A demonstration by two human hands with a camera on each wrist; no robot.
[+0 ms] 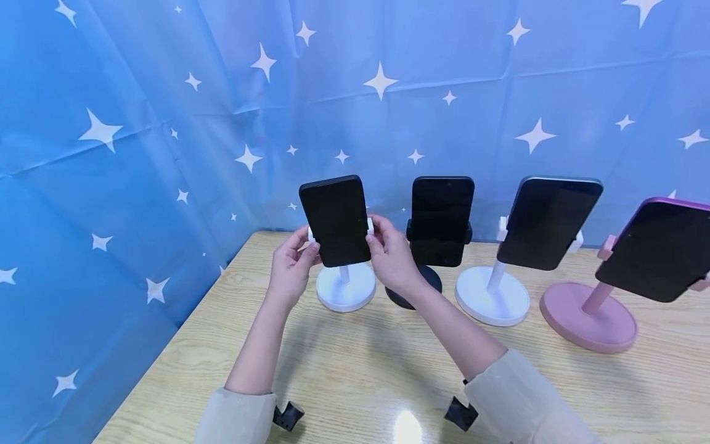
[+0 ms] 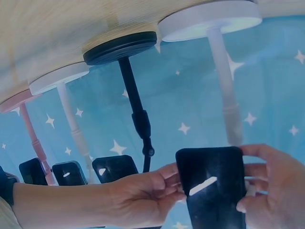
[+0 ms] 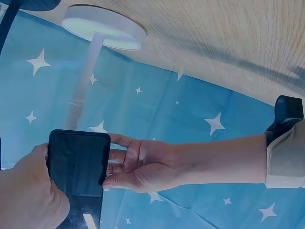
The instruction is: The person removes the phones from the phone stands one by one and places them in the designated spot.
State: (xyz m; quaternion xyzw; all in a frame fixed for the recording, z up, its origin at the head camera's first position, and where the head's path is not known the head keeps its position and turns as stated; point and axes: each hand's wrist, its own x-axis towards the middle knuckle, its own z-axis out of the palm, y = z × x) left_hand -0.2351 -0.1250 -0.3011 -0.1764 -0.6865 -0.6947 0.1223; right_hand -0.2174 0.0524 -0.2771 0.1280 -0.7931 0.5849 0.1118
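Observation:
A black smartphone (image 1: pixel 335 222) sits upright, slightly tilted, in the white clamp of a phone stand (image 1: pixel 345 288) at the left of the row. My left hand (image 1: pixel 293 265) grips the clamp's left side, thumb in front by the phone's edge and fingers behind. On the opposite side, my right hand (image 1: pixel 392 253) pinches the white clamp arm between thumb and fingers. The left wrist view shows the phone (image 2: pixel 212 186) between both hands, the stand's white pole behind it. In the right wrist view the phone (image 3: pixel 78 174) hides part of the clamp.
To the right stand a black stand with a phone (image 1: pixel 442 222), a white stand with a phone (image 1: pixel 549 222) and a pink stand with a purple-edged phone (image 1: pixel 660 253). They share a wooden table (image 1: pixel 355 370). A blue star-patterned curtain (image 1: pixel 166 154) hangs behind and left.

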